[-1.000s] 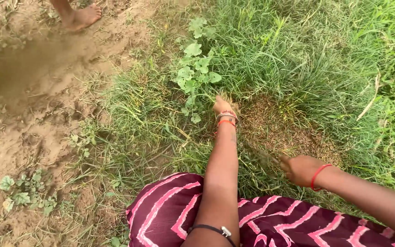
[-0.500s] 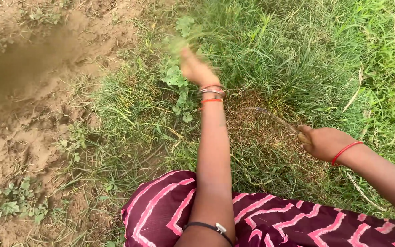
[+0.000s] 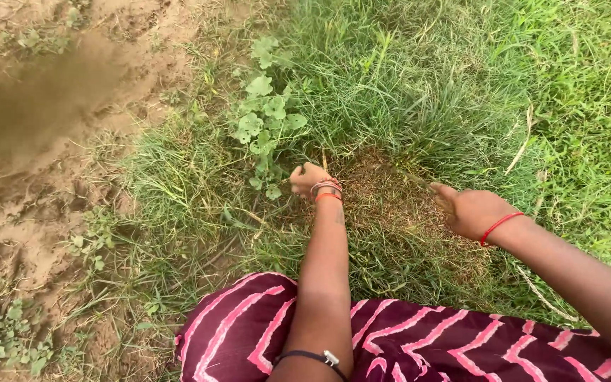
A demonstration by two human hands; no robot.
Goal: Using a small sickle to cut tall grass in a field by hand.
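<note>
Along the bottom edge of the frame lies a maroon cloth with pink wavy stripes (image 3: 404, 346), cut off at the lower border, so its full shape cannot be told. A thin black band with a small metal piece (image 3: 312, 356) crosses the left arm at the bottom centre.

Higher up, at the centre of the frame, the left hand (image 3: 309, 178) is curled into a fist around green grass blades (image 3: 288, 177) at the base of the tuft; the fingers are turned away, so what exactly they pinch is hard to make out. Several red and silver bangles (image 3: 327, 189) sit on that wrist.

In the right centre, the right hand (image 3: 469, 211) has its fingers folded loosely, with 1 thin dark stalk or tool (image 3: 411, 177) seeming to run from it toward the upper left; whether it is gripped cannot be told. A red thread bracelet (image 3: 498, 226) circles its wrist. Between the 2 hands lies a bare brown patch of cropped, dry grass (image 3: 397, 226).

Just beyond the left hand stands a broad-leaved green weed (image 3: 263, 117). Farther, thick green grass (image 3: 461, 71) fills the upper right, and sandy brown soil (image 3: 30, 198) fills the left, with a blurred dark smear (image 3: 44, 113) in the upper left that cannot be identified.
</note>
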